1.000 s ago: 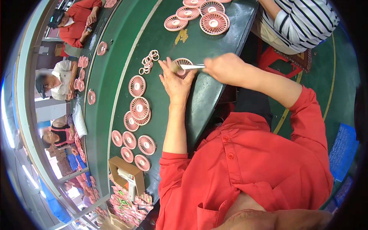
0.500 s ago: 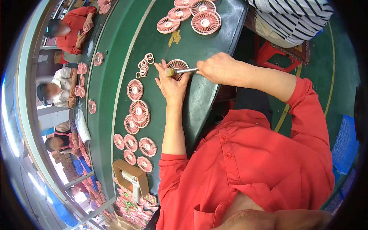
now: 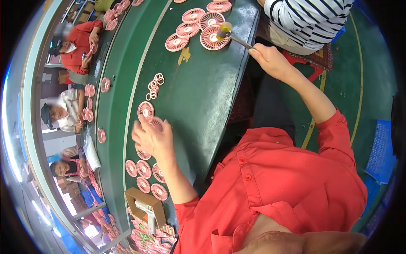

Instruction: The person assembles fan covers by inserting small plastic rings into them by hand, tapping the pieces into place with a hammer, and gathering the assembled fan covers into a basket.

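Note:
In my right hand point(image 3: 270, 60) is a hammer point(image 3: 225, 32) with a yellowish head and a metal handle. Its head hangs over or against a pink round fan grille point(image 3: 212, 39) in the far group; I cannot tell if they touch. My left hand point(image 3: 154, 137), fingers spread, is over another pink grille point(image 3: 157, 123) in the row on the left and hides part of it. Just beyond that hand lies one more grille point(image 3: 146, 110). Farther along, several small pink rings point(image 3: 154, 86) form a loose heap on the green work surface point(image 3: 182, 106).
Nearer on the left, smaller pink grilles point(image 3: 144, 168) lie by a cardboard box point(image 3: 135, 195) with a white tool point(image 3: 146, 207) in it. A person in striped clothing point(image 3: 304, 21) sits at the far right. Several people work across the green belt point(image 3: 122, 84).
My left hand has left the grille at the table edge and moved nearer, over the row. That grille is gone from there. My right hand has carried the hammer farther away.

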`<state>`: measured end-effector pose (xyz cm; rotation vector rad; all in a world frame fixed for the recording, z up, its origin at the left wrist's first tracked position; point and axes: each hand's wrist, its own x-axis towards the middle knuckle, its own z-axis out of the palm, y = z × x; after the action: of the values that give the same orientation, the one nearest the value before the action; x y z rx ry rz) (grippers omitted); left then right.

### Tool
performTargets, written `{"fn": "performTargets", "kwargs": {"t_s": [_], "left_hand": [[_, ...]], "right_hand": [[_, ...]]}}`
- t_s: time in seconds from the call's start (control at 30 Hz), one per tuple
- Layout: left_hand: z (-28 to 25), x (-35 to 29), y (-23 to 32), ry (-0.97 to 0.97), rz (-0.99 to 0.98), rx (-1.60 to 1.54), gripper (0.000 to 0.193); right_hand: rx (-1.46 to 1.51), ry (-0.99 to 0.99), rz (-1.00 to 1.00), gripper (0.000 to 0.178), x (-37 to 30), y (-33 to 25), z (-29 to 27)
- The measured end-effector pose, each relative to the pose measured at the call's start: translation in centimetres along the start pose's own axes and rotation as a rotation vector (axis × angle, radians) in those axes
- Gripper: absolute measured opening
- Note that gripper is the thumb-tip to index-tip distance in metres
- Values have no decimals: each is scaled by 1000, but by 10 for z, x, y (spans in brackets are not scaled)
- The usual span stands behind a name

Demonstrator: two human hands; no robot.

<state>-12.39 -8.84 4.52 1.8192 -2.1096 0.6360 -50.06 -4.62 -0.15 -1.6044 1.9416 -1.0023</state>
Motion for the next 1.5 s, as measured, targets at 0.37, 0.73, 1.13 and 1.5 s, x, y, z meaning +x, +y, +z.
{"fn": "performTargets", "kwargs": {"t_s": [0.37, 0.73, 1.13, 1.5], "left_hand": [[72, 100, 213, -89, 285, -720, 78], [55, 21, 106, -334, 73, -735, 112], [52, 18, 97, -466, -48, -760, 122], [46, 23, 100, -536, -77, -729, 118]], "right_hand": [[297, 46, 0, 36, -2, 11, 13], [-57, -148, -215, 26, -12, -11, 16], [-447, -240, -467, 26, -11, -45, 45], [-433, -278, -329, 28, -10, -49, 49]]}}
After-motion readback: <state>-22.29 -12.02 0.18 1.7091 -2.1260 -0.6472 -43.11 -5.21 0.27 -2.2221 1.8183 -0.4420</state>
